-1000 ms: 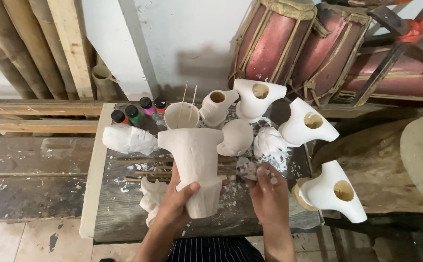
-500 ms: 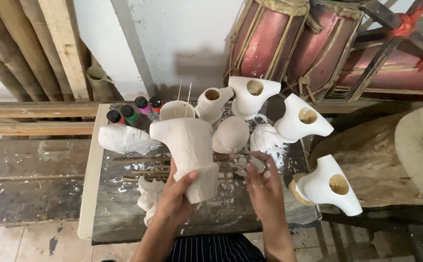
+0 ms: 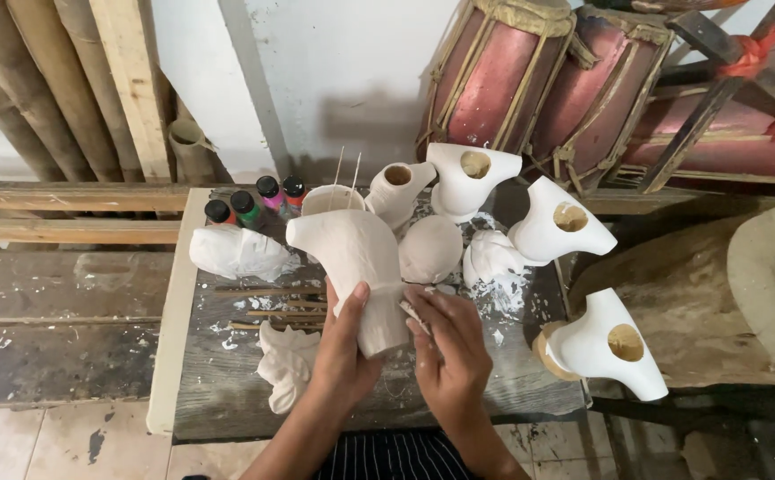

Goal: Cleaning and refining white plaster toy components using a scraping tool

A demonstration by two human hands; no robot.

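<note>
paint bottles (image 3: 256, 201) behind plaster cast (image 3: 356, 271)

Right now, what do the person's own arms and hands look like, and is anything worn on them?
Both forearms are bare, with no sleeves in view. The left hand and the right hand wear no gloves, and no rings, watch or bracelet show. Pale dust clings to the fingers. Dark cloth with thin light stripes shows between the arms.

Head-worn view, steeply down, close
</note>
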